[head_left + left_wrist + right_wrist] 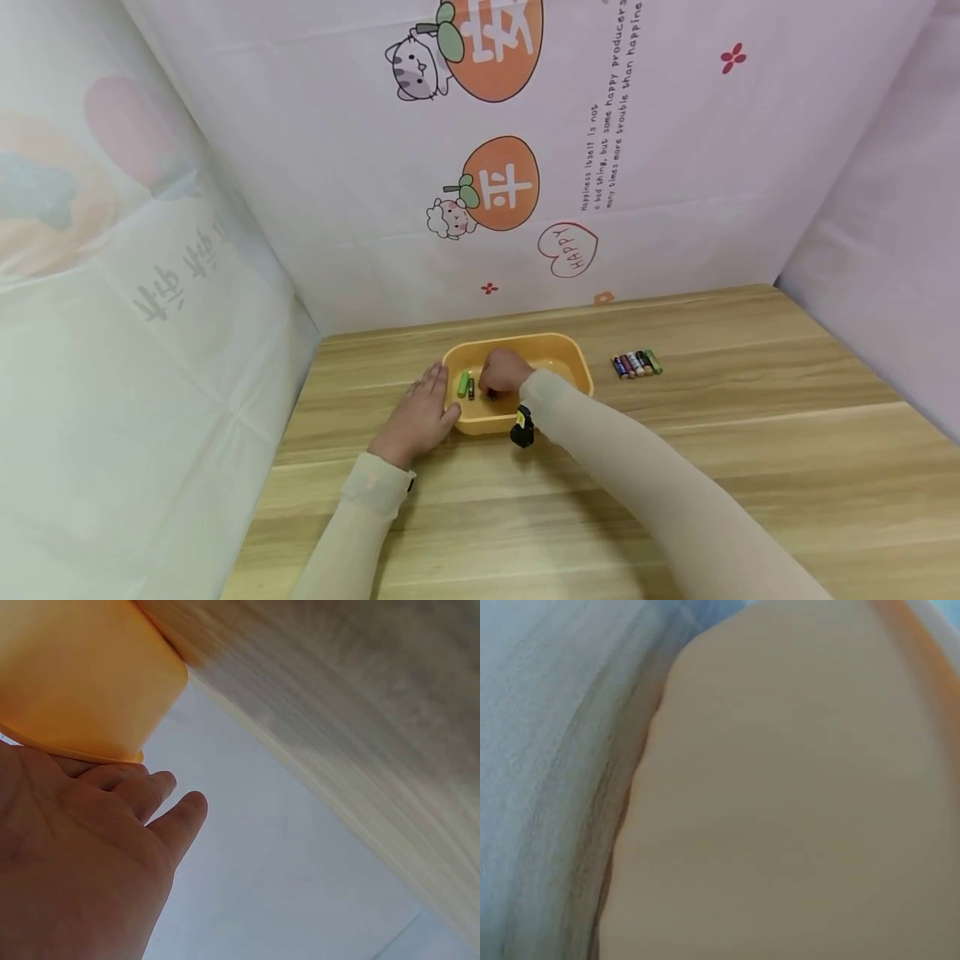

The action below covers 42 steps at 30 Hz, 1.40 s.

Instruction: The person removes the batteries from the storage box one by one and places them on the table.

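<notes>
A yellow-orange plastic tray (517,423) sits on the wooden table. Inside it, toward the left end, a green battery (463,384) lies beside a dark battery (471,389). My right hand (506,371) reaches down into the tray with curled fingers, pinching another dark battery (492,394) at the tray floor; the fingertips are partly hidden. My left hand (420,417) rests against the tray's left rim, fingers extended and thumb by the front corner. In the left wrist view, the left fingers (142,791) touch the rim from outside. The right wrist view shows only the tray's outer wall (780,787) close up.
Right of the tray, several batteries (636,364) of mixed colours lie side by side in a row. A printed white cloth (375,208) hangs behind the table, with more cloth at the left and right sides.
</notes>
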Tool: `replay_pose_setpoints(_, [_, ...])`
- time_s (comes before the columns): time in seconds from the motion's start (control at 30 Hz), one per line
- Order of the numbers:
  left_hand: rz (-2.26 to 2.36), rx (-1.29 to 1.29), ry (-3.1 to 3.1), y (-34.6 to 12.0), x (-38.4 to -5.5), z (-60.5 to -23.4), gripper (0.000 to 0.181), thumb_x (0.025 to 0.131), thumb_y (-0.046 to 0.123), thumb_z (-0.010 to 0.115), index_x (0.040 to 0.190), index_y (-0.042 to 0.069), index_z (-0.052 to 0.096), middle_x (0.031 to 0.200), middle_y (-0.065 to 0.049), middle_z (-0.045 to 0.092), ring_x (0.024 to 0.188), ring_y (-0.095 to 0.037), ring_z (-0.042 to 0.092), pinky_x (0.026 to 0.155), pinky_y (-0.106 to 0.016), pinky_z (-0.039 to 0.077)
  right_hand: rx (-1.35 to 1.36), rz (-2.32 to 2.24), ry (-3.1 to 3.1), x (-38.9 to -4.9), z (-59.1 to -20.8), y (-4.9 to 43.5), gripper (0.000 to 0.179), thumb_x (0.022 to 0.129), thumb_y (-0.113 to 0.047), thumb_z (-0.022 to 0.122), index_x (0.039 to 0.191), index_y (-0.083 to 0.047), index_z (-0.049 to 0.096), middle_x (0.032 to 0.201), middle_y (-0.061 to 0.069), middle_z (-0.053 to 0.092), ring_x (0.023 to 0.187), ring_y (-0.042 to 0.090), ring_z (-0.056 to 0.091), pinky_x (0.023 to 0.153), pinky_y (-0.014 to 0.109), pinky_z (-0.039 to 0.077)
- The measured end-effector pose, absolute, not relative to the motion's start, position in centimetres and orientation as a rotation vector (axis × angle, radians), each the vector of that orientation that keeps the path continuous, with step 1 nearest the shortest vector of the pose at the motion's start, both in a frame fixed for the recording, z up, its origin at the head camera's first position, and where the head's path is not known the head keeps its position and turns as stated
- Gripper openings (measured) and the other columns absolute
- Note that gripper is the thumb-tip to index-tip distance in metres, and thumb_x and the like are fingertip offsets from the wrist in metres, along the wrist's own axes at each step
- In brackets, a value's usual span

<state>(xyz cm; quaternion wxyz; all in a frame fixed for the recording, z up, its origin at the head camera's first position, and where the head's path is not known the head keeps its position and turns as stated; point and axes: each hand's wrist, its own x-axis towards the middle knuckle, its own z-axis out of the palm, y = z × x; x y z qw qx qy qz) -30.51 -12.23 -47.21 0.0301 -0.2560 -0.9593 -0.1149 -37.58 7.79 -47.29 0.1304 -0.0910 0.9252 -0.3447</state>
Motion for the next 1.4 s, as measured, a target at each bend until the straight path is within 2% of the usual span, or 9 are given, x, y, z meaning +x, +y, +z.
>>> replay_pose_setpoints(0.2, [-0.358,-0.78,-2.954,-12.2,-30.4,-47.2,0.067,0.102,0.034,0.039,0.152,-0.005,0.019,0.159,-0.017,0.015,0.146,-0.027,0.015,0.114,-0.045,0.02,-0.158,-1.332,2.483,-37.4,-46.8,8.9,0.006,0.08,-0.003,0.067,0.078,0.001,0.072,0.07,0.009,0.065,0.059,0.019,0.058,0.058,0.034,0.055])
replay_pose_setpoints(0.37, [-0.35,-0.768,-2.964,-12.3,-30.4,-47.3,0.067,0.102,0.035,0.038,0.153,-0.004,0.019,0.16,-0.017,0.015,0.146,-0.025,0.013,0.114,-0.046,0.021,-0.018,-1.624,2.201,-37.3,-46.9,9.8,0.022,0.083,0.005,0.066,0.105,0.008,0.068,0.089,0.016,0.066,0.074,0.025,0.064,0.068,0.04,0.057])
replay_pose_setpoints(0.47, [-0.35,-0.766,-2.963,-12.3,-30.4,-47.4,0.067,0.102,0.035,0.038,0.153,-0.004,0.018,0.16,-0.017,0.015,0.146,-0.026,0.013,0.114,-0.045,0.02,0.022,-1.683,2.13,-37.4,-46.8,10.1,0.029,0.084,0.006,0.066,0.113,0.008,0.064,0.096,0.016,0.065,0.077,0.025,0.064,0.07,0.04,0.057])
replay_pose_setpoints(1.1, [-0.326,-0.762,-2.98,-12.3,-30.7,-47.7,0.067,0.102,0.037,0.037,0.153,-0.002,0.017,0.16,-0.015,0.012,0.146,-0.024,0.011,0.115,-0.044,0.019,-0.01,-1.697,2.095,-36.9,-46.5,10.9,0.029,0.088,0.003,0.063,0.115,0.011,0.061,0.096,0.017,0.063,0.081,0.027,0.063,0.076,0.041,0.057])
replay_pose_setpoints(1.4, [-0.336,-0.763,-2.983,-12.3,-30.5,-47.5,0.067,0.102,0.037,0.035,0.153,-0.003,0.017,0.16,-0.015,0.012,0.146,-0.024,0.011,0.115,-0.044,0.02,0.005,-1.69,2.086,-37.3,-46.3,11.1,0.032,0.088,0.002,0.062,0.119,0.011,0.058,0.095,0.016,0.062,0.077,0.024,0.063,0.076,0.04,0.057])
